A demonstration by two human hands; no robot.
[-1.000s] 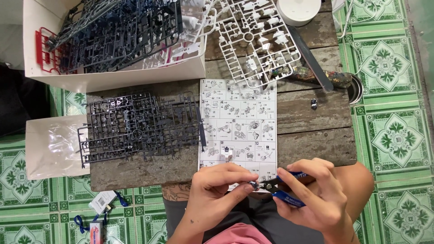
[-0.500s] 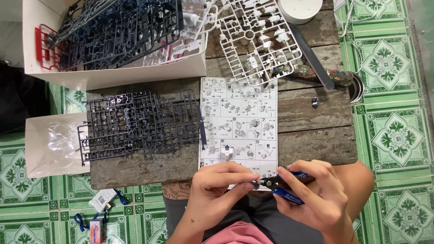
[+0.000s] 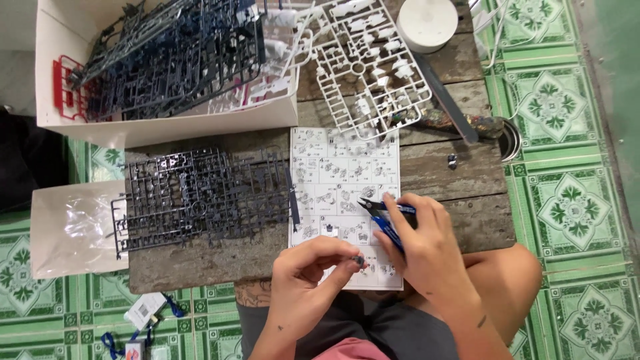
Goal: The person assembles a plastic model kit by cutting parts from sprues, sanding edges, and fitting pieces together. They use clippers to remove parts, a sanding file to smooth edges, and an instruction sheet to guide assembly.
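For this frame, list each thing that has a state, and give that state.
left hand: pinching a small dark part at its fingertips
right hand: gripping blue-handled nippers, tips pointing left
instruction sheet: lying flat and open on the table
cardboard box: open, filled with dark sprues
white sprue: lying flat, partly over the sheet's top edge
plastic bag: empty-looking, flat

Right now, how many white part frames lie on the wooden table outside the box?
1. The white part frame lies at the table's far edge, right of the cardboard box, overlapping the instruction sheet. Pale frames inside the box may be partly hidden.
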